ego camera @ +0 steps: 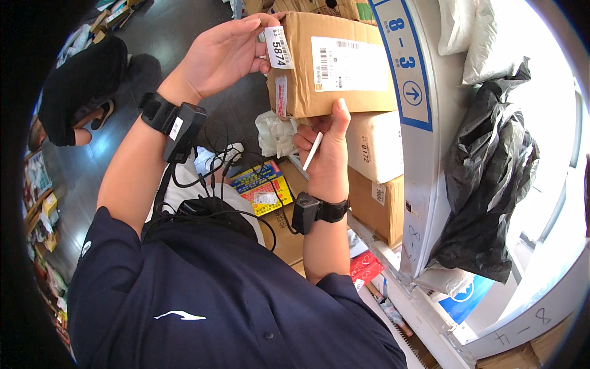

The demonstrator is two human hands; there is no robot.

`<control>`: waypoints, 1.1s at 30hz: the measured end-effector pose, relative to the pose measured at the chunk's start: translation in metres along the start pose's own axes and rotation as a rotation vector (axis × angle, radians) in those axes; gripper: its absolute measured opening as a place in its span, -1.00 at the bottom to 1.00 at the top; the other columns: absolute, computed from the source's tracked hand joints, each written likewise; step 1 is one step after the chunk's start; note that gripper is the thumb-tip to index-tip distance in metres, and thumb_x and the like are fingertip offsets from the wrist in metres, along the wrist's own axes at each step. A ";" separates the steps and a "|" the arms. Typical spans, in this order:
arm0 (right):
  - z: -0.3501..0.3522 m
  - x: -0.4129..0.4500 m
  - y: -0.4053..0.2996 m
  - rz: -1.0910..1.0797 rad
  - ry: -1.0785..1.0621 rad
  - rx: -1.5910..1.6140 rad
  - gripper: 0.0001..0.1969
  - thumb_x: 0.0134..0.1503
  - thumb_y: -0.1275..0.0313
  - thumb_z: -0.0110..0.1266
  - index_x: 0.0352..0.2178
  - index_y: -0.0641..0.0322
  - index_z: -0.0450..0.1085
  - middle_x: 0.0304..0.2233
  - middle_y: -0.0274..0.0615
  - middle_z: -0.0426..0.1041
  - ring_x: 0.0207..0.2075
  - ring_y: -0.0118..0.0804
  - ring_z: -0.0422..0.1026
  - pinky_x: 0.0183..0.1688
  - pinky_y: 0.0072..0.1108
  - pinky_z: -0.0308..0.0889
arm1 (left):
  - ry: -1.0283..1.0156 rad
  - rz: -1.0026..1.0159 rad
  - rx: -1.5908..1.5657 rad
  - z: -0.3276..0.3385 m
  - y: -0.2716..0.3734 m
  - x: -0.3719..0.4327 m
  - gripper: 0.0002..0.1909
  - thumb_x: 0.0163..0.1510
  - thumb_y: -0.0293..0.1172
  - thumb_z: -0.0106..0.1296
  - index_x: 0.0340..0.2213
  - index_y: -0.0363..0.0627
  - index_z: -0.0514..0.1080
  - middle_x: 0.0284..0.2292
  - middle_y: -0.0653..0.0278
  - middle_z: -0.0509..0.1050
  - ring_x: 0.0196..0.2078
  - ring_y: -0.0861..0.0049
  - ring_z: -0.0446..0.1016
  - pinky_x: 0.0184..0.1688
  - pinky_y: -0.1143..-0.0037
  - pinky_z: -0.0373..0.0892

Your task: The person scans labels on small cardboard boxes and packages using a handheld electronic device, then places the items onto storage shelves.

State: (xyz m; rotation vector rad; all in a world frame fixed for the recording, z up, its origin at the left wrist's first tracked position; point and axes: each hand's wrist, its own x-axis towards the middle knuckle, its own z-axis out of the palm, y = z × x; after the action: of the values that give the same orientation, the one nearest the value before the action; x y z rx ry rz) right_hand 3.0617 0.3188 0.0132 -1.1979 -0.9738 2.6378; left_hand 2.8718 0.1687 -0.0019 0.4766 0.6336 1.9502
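A brown cardboard box [299, 64] is held up between both hands, with a white shipping label on its broad face. My left hand [235, 57] is at its upper left corner, fingers on the edge beside a white printed sticker [279, 48] on the narrow side. My right hand [325, 138] supports the box from below, thumb against the lower edge of the labelled face. A slim white strip or stick [313, 151] lies across the fingers of that hand; what it is cannot be told. Both wrists wear black straps with small devices.
A white metal shelf post [419, 152] stands right of the box. Beyond it hangs a black plastic bag [488, 180]. A pale parcel [375, 143] rests on another carton [375, 203]. A person in black [85, 87] is low at the left. Cables hang before my waist.
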 end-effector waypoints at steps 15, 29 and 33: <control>0.002 -0.002 -0.001 0.017 -0.054 -0.049 -0.43 0.14 -0.06 0.00 0.02 0.12 0.26 -0.13 -0.32 0.43 -0.64 -0.67 0.08 -0.63 -0.74 -0.02 | 0.041 0.001 0.014 0.000 0.004 -0.002 -0.67 0.25 -0.19 -0.18 -0.10 -0.12 0.37 -0.02 0.38 0.33 -0.15 0.55 0.39 -0.18 0.54 0.34; 0.012 -0.001 0.012 -0.204 0.126 0.169 -0.31 0.20 -0.17 -0.17 0.17 0.07 0.13 0.10 -0.11 0.30 -0.19 -0.28 0.45 -0.18 -0.48 0.43 | 0.039 -0.005 -0.095 0.024 0.010 0.002 -0.75 0.21 -0.27 -0.14 -0.18 -0.12 0.39 0.11 0.41 0.24 -0.10 0.48 0.41 -0.11 0.47 0.34; -0.020 -0.042 0.040 -0.141 0.020 -0.169 -0.25 0.19 -0.23 -0.22 0.15 0.17 0.13 0.11 -0.10 0.31 -0.59 -0.58 0.11 -0.53 -0.69 0.11 | 0.076 -0.023 -0.143 0.038 -0.001 -0.004 -0.74 0.16 -0.19 -0.09 -0.20 -0.05 0.40 0.21 0.35 0.12 0.05 0.39 0.32 0.01 0.34 0.27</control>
State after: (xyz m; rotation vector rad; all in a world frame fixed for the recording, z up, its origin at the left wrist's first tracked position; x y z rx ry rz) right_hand 3.1117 0.2838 0.0078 -1.1386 -1.2502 2.4726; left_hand 2.8967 0.1739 0.0271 0.3067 0.5404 1.9832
